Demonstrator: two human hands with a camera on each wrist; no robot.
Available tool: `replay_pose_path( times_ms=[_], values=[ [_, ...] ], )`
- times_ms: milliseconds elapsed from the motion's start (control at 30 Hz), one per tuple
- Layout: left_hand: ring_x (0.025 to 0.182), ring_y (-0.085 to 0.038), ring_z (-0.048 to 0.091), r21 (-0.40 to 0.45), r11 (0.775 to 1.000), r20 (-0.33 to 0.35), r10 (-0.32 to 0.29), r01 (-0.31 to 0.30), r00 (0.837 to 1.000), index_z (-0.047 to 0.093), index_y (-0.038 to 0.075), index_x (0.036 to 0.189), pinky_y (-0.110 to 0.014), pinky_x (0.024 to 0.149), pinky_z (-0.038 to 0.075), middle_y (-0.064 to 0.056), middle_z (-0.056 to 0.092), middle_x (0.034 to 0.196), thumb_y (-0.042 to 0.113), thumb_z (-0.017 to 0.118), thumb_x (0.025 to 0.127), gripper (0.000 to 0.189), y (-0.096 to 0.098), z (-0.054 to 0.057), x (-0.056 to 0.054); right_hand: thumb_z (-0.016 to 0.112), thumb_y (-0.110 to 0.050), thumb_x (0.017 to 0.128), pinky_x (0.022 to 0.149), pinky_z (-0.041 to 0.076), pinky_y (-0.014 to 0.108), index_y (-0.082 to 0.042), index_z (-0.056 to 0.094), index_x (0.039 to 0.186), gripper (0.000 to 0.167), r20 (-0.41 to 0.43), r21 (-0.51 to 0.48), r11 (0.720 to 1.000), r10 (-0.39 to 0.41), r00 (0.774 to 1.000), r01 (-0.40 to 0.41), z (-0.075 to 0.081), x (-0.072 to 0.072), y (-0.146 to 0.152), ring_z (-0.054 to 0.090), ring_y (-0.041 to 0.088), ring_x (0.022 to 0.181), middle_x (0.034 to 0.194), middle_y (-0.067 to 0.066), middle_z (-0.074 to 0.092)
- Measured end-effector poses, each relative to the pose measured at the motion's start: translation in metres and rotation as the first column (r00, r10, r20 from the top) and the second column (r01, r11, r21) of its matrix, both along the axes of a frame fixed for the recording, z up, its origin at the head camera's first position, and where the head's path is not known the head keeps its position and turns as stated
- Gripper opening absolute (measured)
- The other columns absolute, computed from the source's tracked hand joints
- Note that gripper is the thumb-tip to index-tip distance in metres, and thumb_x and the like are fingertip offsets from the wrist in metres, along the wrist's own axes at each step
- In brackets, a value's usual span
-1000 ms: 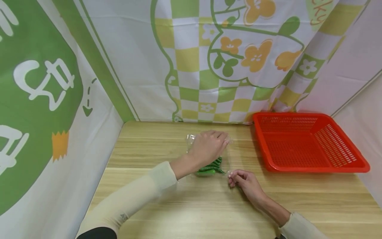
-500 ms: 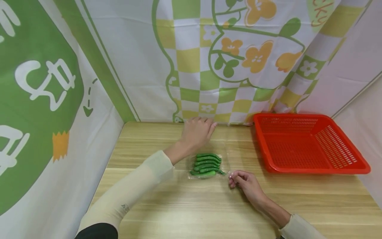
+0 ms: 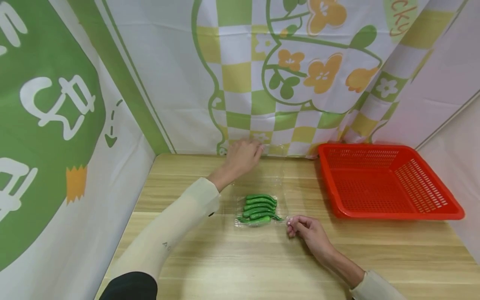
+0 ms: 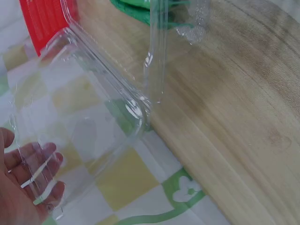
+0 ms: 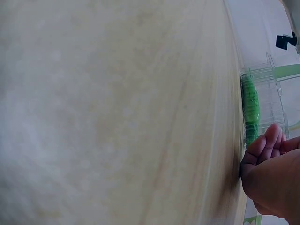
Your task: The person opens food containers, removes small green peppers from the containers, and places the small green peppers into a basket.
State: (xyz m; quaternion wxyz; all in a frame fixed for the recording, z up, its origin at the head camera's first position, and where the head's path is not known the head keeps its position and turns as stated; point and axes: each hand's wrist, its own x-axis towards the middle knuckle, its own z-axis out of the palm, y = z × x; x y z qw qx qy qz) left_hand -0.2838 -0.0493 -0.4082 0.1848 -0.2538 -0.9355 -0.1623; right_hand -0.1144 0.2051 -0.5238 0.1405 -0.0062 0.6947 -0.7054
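Note:
A clear plastic clamshell box [image 3: 237,223] holds several green chili peppers [image 3: 259,207] laid in a row. Its clear lid [image 4: 84,112] is swung up and back at the far side, against the checkered cloth. At the lid's far left edge is my left hand [image 3: 241,157]; its fingers [image 4: 35,164] lie loosely spread against the edge, partly seen through the plastic, with the thumb apart from them. My right hand [image 3: 309,233] pinches the box's near right corner between thumb and fingertips. In the right wrist view its fingers [image 5: 269,140] are curled beside the peppers.
To the right, a red plastic basket [image 3: 333,200] with slotted sides stands on the wooden table [image 3: 232,262]. A checkered cloth [image 3: 234,98] hangs along the table's back edge. A printed green panel [image 3: 48,175] stands at left.
My left hand has moved back toward the far edge, swinging the lid away and uncovering the peppers. My right hand has stayed at the box's corner.

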Motion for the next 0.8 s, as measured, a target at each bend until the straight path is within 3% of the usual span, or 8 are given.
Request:
replay_pose_path(
  times_ms=[100,167,267,367,633,800],
  values=[
    [0.058,-0.016,0.047,0.020,1.000,0.040,-0.008,0.007,0.999,0.054,0.014,0.071,-0.029,0.050,0.041,-0.002,0.054,0.066,0.022,0.049,0.112,0.042,-0.002,-0.003,-0.009,0.054,-0.001,0.107,0.076,0.063,0.025,0.019,0.063,0.105,0.021,-0.014,-0.003,1.000,0.015,1.000,-0.015,0.000,0.000,0.000,0.067,0.011,0.080,0.095,0.012,0.071],
    [0.064,-0.017,0.054,0.030,1.000,0.069,-0.006,0.004,0.998,0.063,0.010,0.077,-0.030,0.057,0.048,-0.004,0.062,0.073,0.022,0.049,0.112,0.039,-0.003,-0.006,-0.015,0.055,0.000,0.107,0.076,0.063,0.025,0.018,0.064,0.104,0.020,-0.018,0.000,1.000,0.015,1.000,-0.015,0.000,0.000,0.000,0.067,0.012,0.080,0.094,0.012,0.071],
    [0.078,-0.021,0.065,0.040,0.999,0.127,-0.001,-0.004,0.992,0.076,0.004,0.104,-0.034,0.070,0.057,-0.009,0.073,0.091,0.022,0.051,0.112,0.032,-0.005,-0.009,-0.021,0.055,0.000,0.107,0.076,0.063,0.025,0.018,0.063,0.105,0.020,-0.014,0.005,1.000,0.017,1.000,-0.016,0.001,0.001,0.000,0.067,0.012,0.080,0.094,0.012,0.071],
    [0.095,-0.025,0.071,0.033,0.999,0.168,0.004,-0.009,0.986,0.073,0.002,0.128,-0.037,0.084,0.060,-0.012,0.076,0.112,0.024,0.052,0.112,0.034,-0.006,-0.012,-0.026,0.055,0.001,0.107,0.077,0.063,0.025,0.020,0.063,0.107,0.021,-0.002,0.009,1.000,0.012,1.000,-0.012,0.002,0.001,0.000,0.067,0.012,0.080,0.095,0.014,0.071],
    [0.121,-0.031,0.068,-0.010,1.000,0.223,-0.008,0.010,0.975,0.068,0.001,0.137,-0.043,0.107,0.054,-0.015,0.072,0.131,0.024,0.050,0.112,0.037,-0.006,-0.022,-0.036,0.055,0.000,0.107,0.077,0.063,0.025,0.021,0.063,0.109,0.022,0.011,0.008,1.000,0.021,1.000,-0.022,0.004,0.002,0.001,0.067,0.012,0.080,0.094,0.013,0.071],
    [0.126,-0.032,0.065,-0.032,0.999,0.255,-0.021,0.030,0.967,0.067,0.000,0.136,-0.045,0.113,0.050,-0.016,0.071,0.132,0.022,0.049,0.113,0.036,-0.005,-0.027,-0.041,0.055,0.000,0.107,0.077,0.062,0.024,0.022,0.062,0.109,0.023,-0.001,0.012,1.000,0.027,1.000,-0.027,0.003,0.003,0.001,0.067,0.012,0.080,0.092,0.010,0.072]
  ],
)
